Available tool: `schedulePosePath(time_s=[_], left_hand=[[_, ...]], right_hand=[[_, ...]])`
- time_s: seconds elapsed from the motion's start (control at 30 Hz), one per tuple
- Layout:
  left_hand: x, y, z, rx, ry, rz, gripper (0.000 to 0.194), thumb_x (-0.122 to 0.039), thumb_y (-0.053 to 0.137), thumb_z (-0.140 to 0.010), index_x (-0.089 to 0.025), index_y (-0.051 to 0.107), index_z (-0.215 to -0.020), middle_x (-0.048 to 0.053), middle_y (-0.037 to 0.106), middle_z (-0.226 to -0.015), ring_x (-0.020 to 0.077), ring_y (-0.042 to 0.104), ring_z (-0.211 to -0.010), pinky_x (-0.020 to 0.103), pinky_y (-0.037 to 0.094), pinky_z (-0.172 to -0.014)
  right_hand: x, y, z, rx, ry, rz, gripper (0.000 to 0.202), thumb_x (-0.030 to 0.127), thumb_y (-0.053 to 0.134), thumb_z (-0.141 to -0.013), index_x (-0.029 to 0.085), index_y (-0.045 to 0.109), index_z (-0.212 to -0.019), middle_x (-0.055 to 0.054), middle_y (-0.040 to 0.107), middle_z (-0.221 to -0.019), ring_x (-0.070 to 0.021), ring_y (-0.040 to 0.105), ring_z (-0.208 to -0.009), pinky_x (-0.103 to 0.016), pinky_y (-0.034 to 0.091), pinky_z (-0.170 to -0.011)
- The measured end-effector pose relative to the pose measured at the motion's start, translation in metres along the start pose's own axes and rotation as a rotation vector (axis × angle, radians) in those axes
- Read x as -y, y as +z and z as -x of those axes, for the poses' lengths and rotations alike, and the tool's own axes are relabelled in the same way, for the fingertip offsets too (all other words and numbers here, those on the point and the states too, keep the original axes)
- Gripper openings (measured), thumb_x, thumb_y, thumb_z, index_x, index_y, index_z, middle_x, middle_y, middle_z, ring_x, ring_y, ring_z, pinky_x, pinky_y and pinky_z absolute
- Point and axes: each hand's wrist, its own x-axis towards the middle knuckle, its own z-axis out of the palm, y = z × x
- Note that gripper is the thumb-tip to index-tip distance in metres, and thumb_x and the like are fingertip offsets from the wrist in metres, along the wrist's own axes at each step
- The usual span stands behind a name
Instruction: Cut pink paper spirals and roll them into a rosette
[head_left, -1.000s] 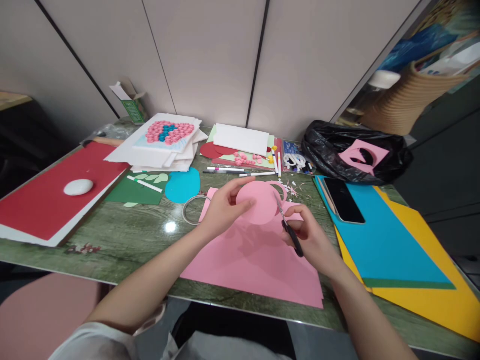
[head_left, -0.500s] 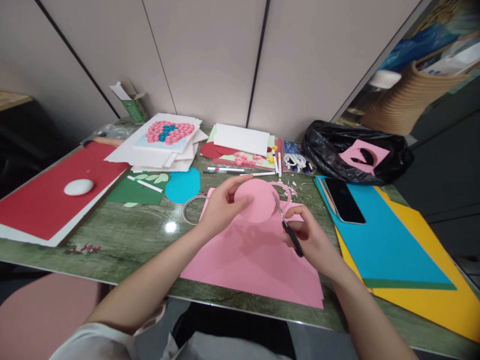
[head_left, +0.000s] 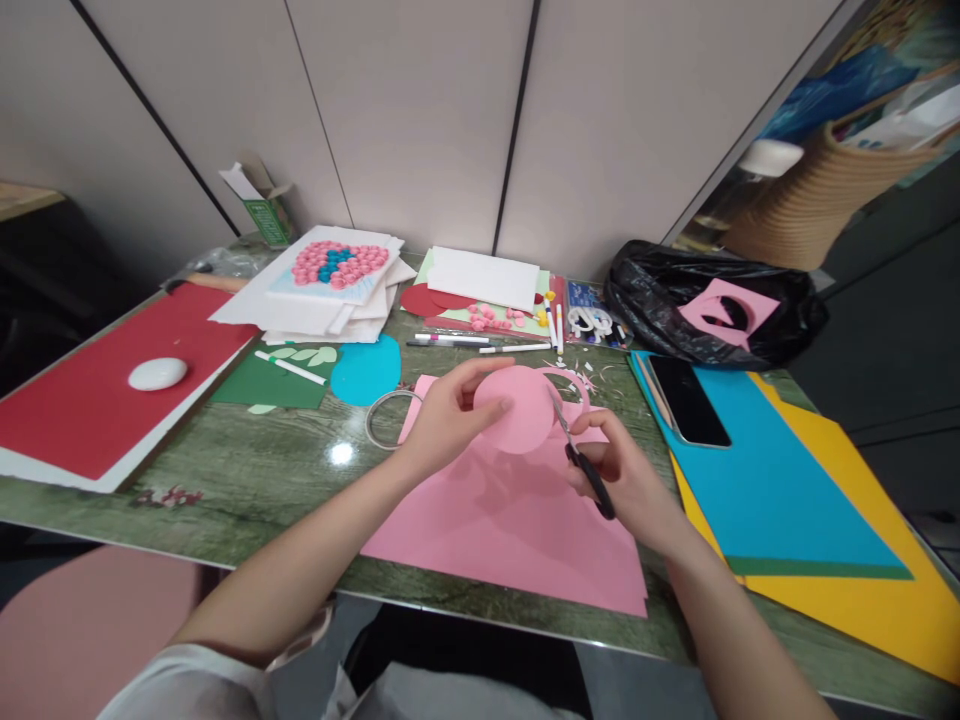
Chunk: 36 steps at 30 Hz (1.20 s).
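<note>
My left hand [head_left: 459,402] pinches a round pink paper disc [head_left: 517,412] by its left side, thumb on top. In my right hand [head_left: 624,472] is a pair of scissors [head_left: 594,478] with black handles. Their blades meet the disc's right edge, where a thin curled pink strip [head_left: 580,388] hangs off and loops to the right. Below both hands lie pink paper sheets [head_left: 502,530] on the table. A roll of tape [head_left: 381,424] rests left of them, beside my left wrist.
Blue paper [head_left: 795,490] with a phone [head_left: 688,400] on it lies at right, over yellow sheets [head_left: 892,590]. A black plastic bag [head_left: 637,300] holds a pink offcut. Markers [head_left: 516,348] and paper scraps lie behind my hands; red paper [head_left: 112,400] is at left.
The disc and my left hand have shifted slightly right and down. The scissors have moved a little right and down too, still at the disc's right edge.
</note>
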Motion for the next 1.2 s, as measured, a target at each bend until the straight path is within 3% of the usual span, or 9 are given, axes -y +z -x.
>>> schedulePosePath(time_s=[0.27, 0.53, 1.2], left_hand=[[-0.0003, 0.0003, 0.0016, 0.041, -0.003, 0.011, 0.039, -0.025, 0.068, -0.076, -0.022, 0.061, -0.114, 0.008, 0.065, -0.119, 0.0212, 0.062, -0.106, 0.031, 0.052, -0.085], [-0.0026, 0.0002, 0.0007, 0.004, -0.021, 0.020, 0.042, -0.026, 0.068, -0.076, -0.022, 0.060, -0.117, 0.006, 0.069, -0.107, 0.0194, 0.065, -0.096, 0.029, 0.053, -0.078], [-0.0018, -0.0023, 0.0001, -0.095, 0.005, 0.021, 0.039, -0.029, 0.066, -0.078, -0.021, 0.060, -0.116, 0.007, 0.068, -0.112, 0.0184, 0.065, -0.095, 0.027, 0.053, -0.076]], right_hand=[[0.0026, -0.0007, -0.0002, 0.006, -0.003, 0.001, 0.033, 0.031, 0.063, -0.082, 0.030, 0.035, -0.099, 0.011, 0.040, -0.056, -0.0090, 0.031, -0.051, -0.022, 0.024, -0.049], [-0.0004, -0.0002, 0.0002, 0.002, 0.010, 0.007, 0.030, 0.031, 0.060, -0.084, 0.030, 0.035, -0.100, 0.010, 0.041, -0.057, -0.0093, 0.031, -0.052, -0.022, 0.024, -0.051], [0.0011, 0.0005, 0.0013, 0.025, 0.021, -0.024, 0.033, 0.033, 0.061, -0.083, 0.028, 0.034, -0.100, 0.009, 0.047, -0.058, -0.0099, 0.036, -0.051, -0.022, 0.026, -0.050]])
